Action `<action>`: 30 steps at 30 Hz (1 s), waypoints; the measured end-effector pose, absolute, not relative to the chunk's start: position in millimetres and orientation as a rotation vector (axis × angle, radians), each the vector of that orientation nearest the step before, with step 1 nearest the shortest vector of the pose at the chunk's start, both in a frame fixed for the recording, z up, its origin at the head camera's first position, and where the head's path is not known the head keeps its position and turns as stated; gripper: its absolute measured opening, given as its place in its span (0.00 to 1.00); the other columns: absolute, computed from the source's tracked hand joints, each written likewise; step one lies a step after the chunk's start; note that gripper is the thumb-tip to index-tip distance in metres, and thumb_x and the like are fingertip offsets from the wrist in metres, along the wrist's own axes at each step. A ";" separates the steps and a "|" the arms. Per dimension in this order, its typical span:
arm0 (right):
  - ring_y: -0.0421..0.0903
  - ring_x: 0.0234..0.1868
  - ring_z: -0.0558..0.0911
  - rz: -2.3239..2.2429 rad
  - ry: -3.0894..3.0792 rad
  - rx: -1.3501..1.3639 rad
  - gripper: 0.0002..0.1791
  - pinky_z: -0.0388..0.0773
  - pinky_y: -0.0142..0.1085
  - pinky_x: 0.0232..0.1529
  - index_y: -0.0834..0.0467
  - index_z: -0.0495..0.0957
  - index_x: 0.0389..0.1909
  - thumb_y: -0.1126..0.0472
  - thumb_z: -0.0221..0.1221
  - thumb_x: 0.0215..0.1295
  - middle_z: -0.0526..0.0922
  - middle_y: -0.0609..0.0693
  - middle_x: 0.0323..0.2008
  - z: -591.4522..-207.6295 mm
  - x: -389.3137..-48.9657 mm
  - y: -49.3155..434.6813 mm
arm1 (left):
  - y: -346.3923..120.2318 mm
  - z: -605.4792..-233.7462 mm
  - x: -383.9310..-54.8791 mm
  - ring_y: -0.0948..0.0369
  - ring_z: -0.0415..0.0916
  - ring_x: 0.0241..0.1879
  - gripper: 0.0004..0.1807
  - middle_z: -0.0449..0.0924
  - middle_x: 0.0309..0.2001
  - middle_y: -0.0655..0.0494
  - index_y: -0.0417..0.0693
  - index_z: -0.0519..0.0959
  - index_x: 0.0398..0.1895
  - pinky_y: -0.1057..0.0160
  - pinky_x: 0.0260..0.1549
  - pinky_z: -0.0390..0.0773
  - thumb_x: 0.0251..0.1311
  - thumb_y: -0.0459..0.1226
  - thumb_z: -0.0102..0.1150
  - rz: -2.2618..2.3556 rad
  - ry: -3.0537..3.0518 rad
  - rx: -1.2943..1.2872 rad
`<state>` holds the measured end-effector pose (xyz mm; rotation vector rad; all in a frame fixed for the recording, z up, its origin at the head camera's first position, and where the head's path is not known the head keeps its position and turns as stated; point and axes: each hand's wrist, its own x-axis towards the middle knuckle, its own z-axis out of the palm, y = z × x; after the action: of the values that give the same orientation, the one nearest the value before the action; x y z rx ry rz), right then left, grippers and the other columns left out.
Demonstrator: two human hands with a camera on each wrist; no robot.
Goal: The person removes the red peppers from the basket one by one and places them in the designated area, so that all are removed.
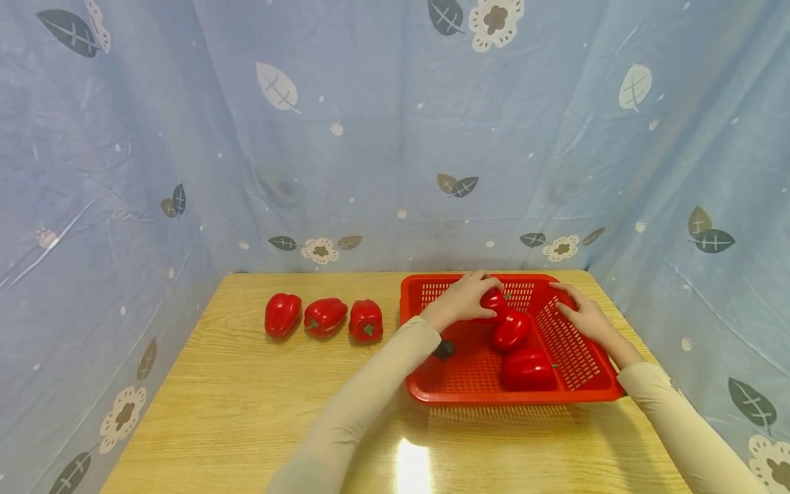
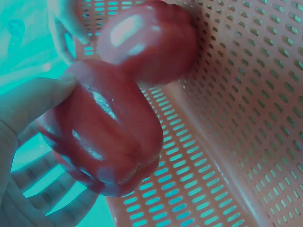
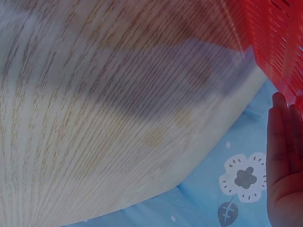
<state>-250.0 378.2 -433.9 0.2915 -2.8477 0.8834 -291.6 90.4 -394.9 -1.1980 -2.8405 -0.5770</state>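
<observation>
A red bell pepper [image 1: 493, 300] is held by my left hand [image 1: 464, 300] at the back of the red plastic basket [image 1: 487, 398]. In the left wrist view the thumb presses on the upper side of this pepper [image 2: 106, 135], and the other fingers reach underneath. Two more red peppers lie in the basket, one in the middle [image 1: 512, 331] and one near the front wall [image 1: 528, 371]. At the basket's right side is my right hand [image 1: 586, 317], its fingers straight along the outer wall in the right wrist view.
On the wooden table [image 1: 247, 412], left of the basket, a row of red peppers stands: one at left [image 1: 282, 315], one in the middle [image 1: 325, 316], one at right [image 1: 366, 321]. A small black object [image 1: 444, 350] shows at the basket's left. Blue patterned cloth [image 1: 370, 137] encloses the table's back and sides.
</observation>
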 end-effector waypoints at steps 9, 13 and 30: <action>0.63 0.42 0.74 0.890 -2.849 0.290 0.25 0.71 0.55 0.43 0.60 0.59 0.66 0.61 0.47 0.70 0.68 0.71 0.56 -432.8 -249.6 377.1 | 74.0 -387.9 -291.4 0.62 0.64 0.53 0.25 0.67 0.55 0.60 0.62 0.71 0.56 0.67 0.52 0.72 0.53 0.49 0.64 -0.591 -2.779 -1.208; 0.63 0.43 0.73 0.889 -2.853 0.283 0.25 0.70 0.56 0.44 0.60 0.59 0.66 0.61 0.47 0.70 0.67 0.71 0.56 -432.9 -249.7 376.9 | 66.3 -384.0 -290.6 0.61 0.64 0.53 0.25 0.68 0.55 0.59 0.62 0.72 0.55 0.66 0.52 0.72 0.52 0.49 0.65 -0.616 -2.765 -1.207; 0.63 0.43 0.74 0.870 -2.855 0.272 0.25 0.69 0.55 0.42 0.60 0.59 0.66 0.60 0.47 0.70 0.68 0.71 0.55 -434.4 -248.7 377.6 | 33.5 -370.9 -280.1 0.60 0.63 0.55 0.26 0.67 0.55 0.59 0.61 0.71 0.57 0.64 0.52 0.72 0.53 0.48 0.64 -0.779 -2.688 -1.203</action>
<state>-248.7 377.6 -434.4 0.2717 -2.8549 0.8703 -280.1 33.5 -370.9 -1.2028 -2.6883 -0.7787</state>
